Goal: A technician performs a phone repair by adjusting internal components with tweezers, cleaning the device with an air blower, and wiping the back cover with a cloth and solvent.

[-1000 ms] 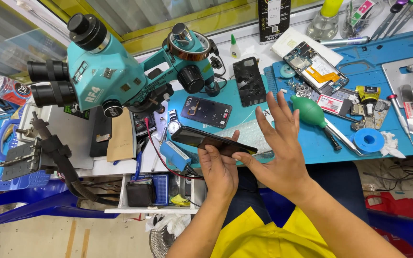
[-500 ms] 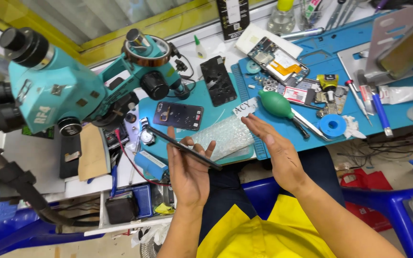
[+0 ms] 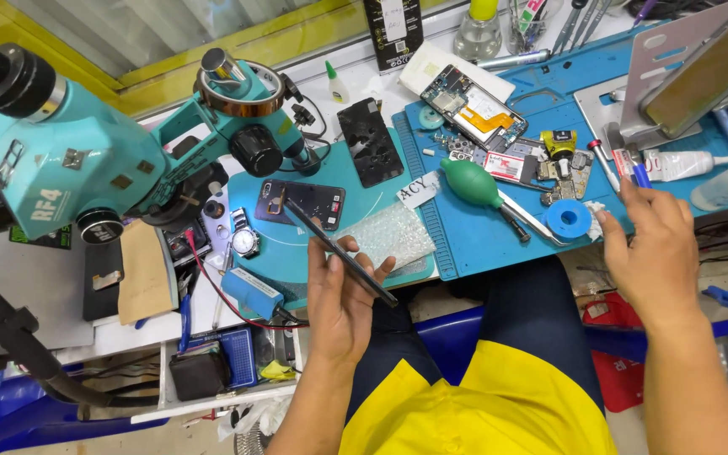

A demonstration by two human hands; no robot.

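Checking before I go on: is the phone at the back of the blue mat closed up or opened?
Opened. The phone lies with its back cover off, its circuit board and orange ribbon showing, on the blue mat.

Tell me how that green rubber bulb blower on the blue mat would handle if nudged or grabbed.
The green bulb blower looks soft and hollow, so probably light and squashy under the fingers. Its round body lies on its side on the blue mat, so a nudge would likely roll or pivot it. The dark nozzle, which seems to rest by the tweezers, may limit that.
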